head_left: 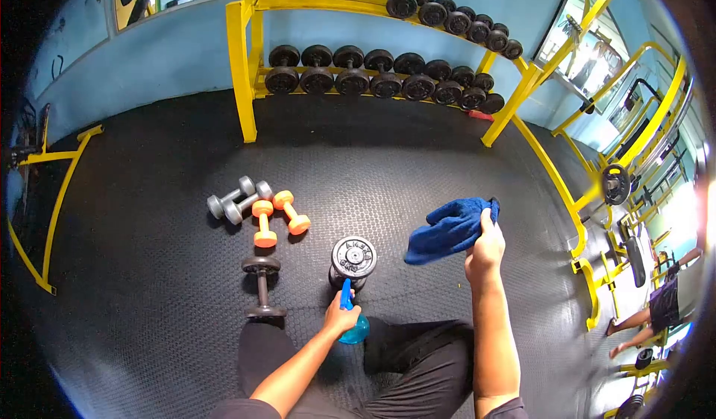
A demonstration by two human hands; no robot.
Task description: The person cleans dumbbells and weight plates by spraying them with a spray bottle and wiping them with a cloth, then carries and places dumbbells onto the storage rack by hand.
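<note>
My left hand [341, 317] is wrapped round a blue spray bottle [354, 331] with blue liquid in its lower part. The bottle's head points toward a black dumbbell [355, 257] standing on end, its round plate facing up with raised lettering. Out to the right, my right hand [486, 246] grips a dark blue cloth [451, 231], which hangs to the left above the floor. A second black dumbbell [262, 288] lies left of the bottle. Beyond it are two orange dumbbells [264, 224] and two grey dumbbells [233, 197].
A yellow rack [242, 68] with two rows of black dumbbells [350, 68] stands against the blue wall. Yellow frames of gym machines [556, 188] line the right side. Another yellow frame [63, 195] is at left. A person [664, 300] is at the far right.
</note>
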